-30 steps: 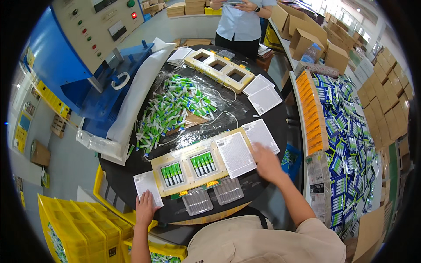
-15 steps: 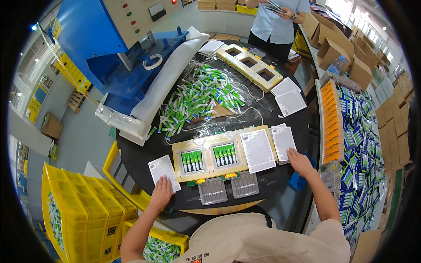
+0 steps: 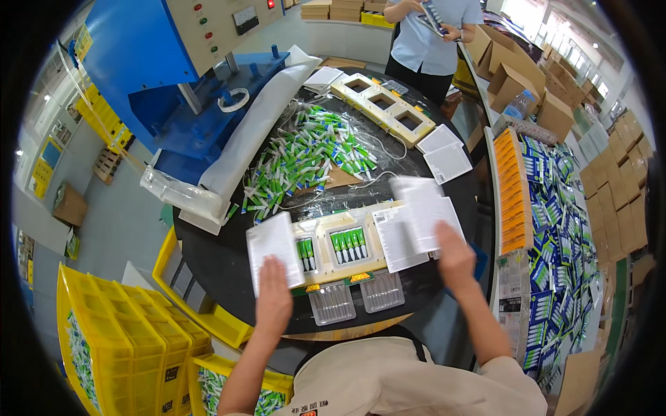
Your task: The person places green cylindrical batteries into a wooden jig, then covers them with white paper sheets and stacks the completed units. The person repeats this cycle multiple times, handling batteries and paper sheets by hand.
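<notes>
A cream mould frame (image 3: 322,276) lies before me, its clear blister trays holding rows of small green-and-white tubes (image 3: 348,246). My left hand (image 3: 274,295) grips a white printed card (image 3: 270,239), tilted partly over the left tray. On the right, a second printed card (image 3: 424,208) is raised and blurred, its near edge at my right hand (image 3: 456,256), also smeared by motion. A further card (image 3: 397,243) covers the frame's right end. Two clear blister trays (image 3: 333,305) stick out at the frame's near edge.
Behind the frame lies a heap of loose tubes (image 3: 312,156). A second cream frame (image 3: 381,104) and stacked cards (image 3: 445,156) lie beyond. A blue press (image 3: 201,132) stands left, yellow crates (image 3: 125,333) near left, packed blister cards (image 3: 551,263) right. A co-worker (image 3: 430,45) stands opposite.
Both hands have picked up cards from the frame's two ends and moved inward. The left card now overlaps the left tray; the right card is raised over the frame's right end.
</notes>
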Motion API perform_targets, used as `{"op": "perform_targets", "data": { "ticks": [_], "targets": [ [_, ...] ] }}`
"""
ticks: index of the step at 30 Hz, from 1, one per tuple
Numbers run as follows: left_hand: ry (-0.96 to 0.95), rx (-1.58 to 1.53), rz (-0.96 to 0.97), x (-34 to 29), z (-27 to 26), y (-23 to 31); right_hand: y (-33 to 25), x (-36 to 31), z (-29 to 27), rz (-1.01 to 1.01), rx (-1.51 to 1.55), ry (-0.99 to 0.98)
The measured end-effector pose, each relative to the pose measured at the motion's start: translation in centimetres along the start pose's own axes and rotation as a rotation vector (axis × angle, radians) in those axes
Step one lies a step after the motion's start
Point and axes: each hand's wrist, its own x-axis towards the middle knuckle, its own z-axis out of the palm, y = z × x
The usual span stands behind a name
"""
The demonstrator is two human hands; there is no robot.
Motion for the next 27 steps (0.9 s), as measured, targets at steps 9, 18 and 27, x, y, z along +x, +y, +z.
{"op": "perform_targets", "data": {
  "ticks": [9, 18, 27],
  "targets": [
    [-0.17, 0.087, 0.057, -0.9, 6.4, 4.1, -14.5, -0.9, 8.1, -0.137, 0.111, -0.25],
    [-0.197, -0.039, 0.034, -1.2, 5.7, 1.8, -13.4, -1.5, 8.5, -0.133, 0.213, -0.455],
    [-0.115, -0.175, -0.057, 4.4, 6.3, 1.9, -13.6, 3.9, 12.9, 0.0, 0.373, -0.386]
  ]
}}
